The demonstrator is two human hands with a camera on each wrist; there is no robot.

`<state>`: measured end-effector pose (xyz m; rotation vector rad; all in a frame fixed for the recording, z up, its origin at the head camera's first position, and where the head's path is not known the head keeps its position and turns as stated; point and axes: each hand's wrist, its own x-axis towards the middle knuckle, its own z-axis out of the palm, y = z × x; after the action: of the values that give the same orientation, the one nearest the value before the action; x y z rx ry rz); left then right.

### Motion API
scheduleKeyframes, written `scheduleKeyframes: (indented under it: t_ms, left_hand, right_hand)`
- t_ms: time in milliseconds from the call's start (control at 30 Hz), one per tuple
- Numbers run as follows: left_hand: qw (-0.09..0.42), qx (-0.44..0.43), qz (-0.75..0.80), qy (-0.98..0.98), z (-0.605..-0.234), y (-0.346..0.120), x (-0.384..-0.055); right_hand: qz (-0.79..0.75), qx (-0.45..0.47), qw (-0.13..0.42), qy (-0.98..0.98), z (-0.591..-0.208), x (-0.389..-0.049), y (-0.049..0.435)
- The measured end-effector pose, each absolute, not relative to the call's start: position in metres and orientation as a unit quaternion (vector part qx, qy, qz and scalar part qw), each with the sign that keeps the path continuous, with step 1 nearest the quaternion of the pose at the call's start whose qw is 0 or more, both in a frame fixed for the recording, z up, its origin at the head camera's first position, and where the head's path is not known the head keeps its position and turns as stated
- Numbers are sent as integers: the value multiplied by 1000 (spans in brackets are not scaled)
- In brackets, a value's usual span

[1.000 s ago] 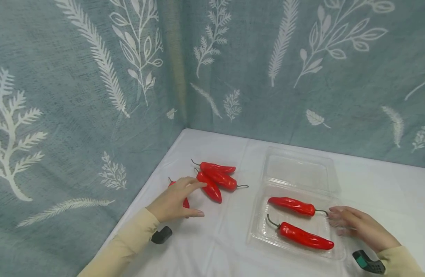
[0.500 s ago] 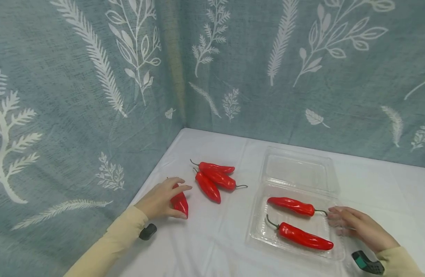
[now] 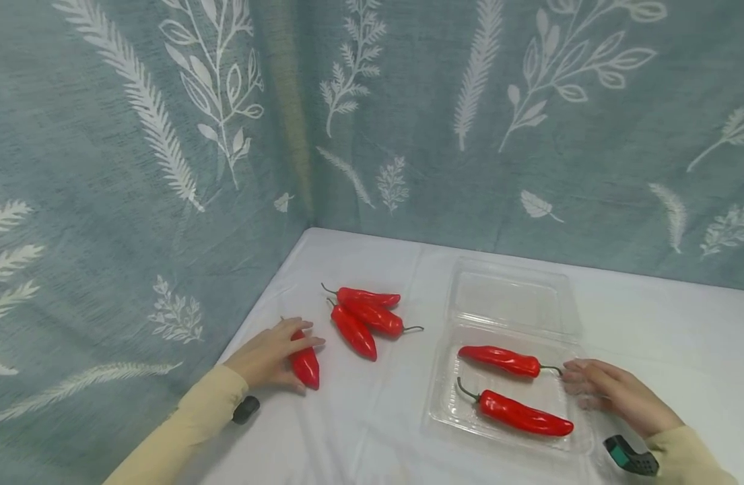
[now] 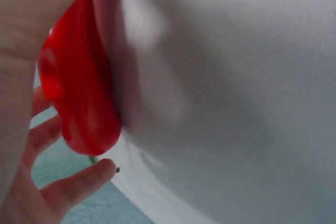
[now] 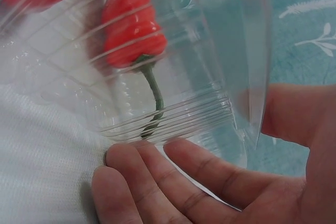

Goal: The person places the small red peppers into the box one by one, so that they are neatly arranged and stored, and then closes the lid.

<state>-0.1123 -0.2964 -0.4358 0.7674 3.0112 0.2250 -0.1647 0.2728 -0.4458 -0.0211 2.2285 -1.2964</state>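
Observation:
My left hand (image 3: 271, 357) reaches over a red pepper (image 3: 306, 367) lying on the white cloth. Its fingers extend across the top and beyond the right side, while the thumb lies along the left side near the tip. Spread fingers (image 4: 79, 187) also show beyond this pepper's stem end in the left wrist view. At the right edge of a clear plastic clamshell container (image 3: 438, 397), my right hand (image 3: 629, 397) rests with relaxed fingers, fingertips (image 5: 126, 156) right at the ribbed wall. Two red peppers, an upper one (image 3: 505, 360) and a lower one (image 3: 523, 413), lie inside the container.
Three more red peppers (image 3: 374, 315) lie bunched to the right of my left hand. The container's lid (image 3: 510, 293) is folded back behind its base. Blue-green leaf-patterned cloth (image 3: 408, 114) hangs along the table's back and left sides.
My left hand has moved left and down, from above the loose pepper to around it. My right hand stays at the container's edge, and the view has swung slightly to the right.

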Motion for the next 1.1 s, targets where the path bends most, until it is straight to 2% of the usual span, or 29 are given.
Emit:
scheduleKeyframes:
  t_ms: [333, 567, 800, 1100]
  left_hand:
    - [26, 226, 95, 969, -442, -292, -112]
    - [9, 228, 90, 969, -442, -288, -116]
    - [-26, 227, 91, 969, -438, -283, -123]
    - [-101, 234, 99, 962, -410, -271, -133]
  right_hand:
    - [-485, -7, 261, 835, -446, -165, 271]
    - [-483, -4, 254, 838, -447, -165, 274]
    - [-487, -1, 244, 839, -446, -164, 276]
    - [-506, -7, 236, 829, -450, -164, 272]
